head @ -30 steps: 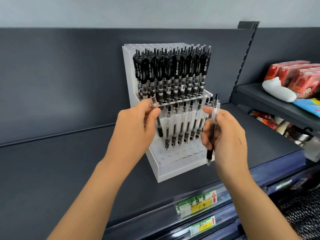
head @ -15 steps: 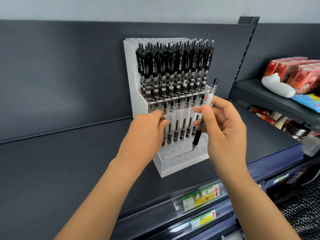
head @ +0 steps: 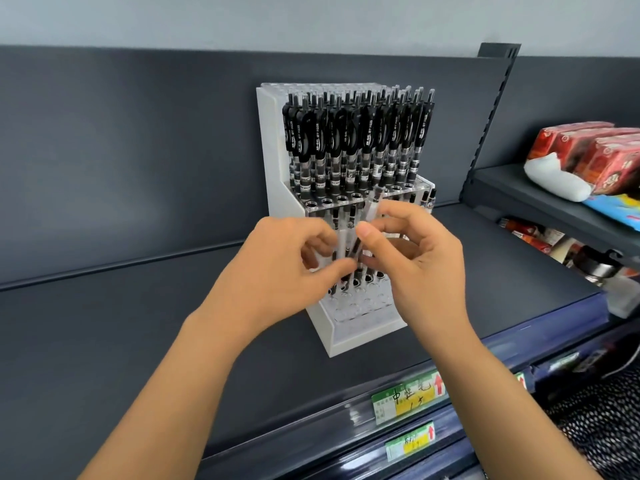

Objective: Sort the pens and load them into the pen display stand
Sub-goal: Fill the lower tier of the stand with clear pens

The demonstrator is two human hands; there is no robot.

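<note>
A white pen display stand [head: 273, 174] stands on the dark shelf, its upper tier packed with several black gel pens [head: 360, 140]. More pens fill the back of the lower tier, and the front holes [head: 360, 306] are bare. My right hand [head: 415, 258] pinches a clear-barrelled black pen [head: 372, 206], held upright and slightly tilted in front of the lower tier. My left hand [head: 284, 268] meets it there, thumb and fingertips closing on the pen's lower end. The pen's tip is hidden behind the fingers.
The dark shelf [head: 121, 341] runs left and right of the stand. At the right, a higher shelf [head: 519, 195] carries red packs [head: 595, 150] and a white bag [head: 554, 178]. Price labels [head: 408, 396] sit on the front rail.
My right hand has brought the pen left and down to the middle of the lower tier. My left hand has let go of the pen it seated and now meets the new pen.
</note>
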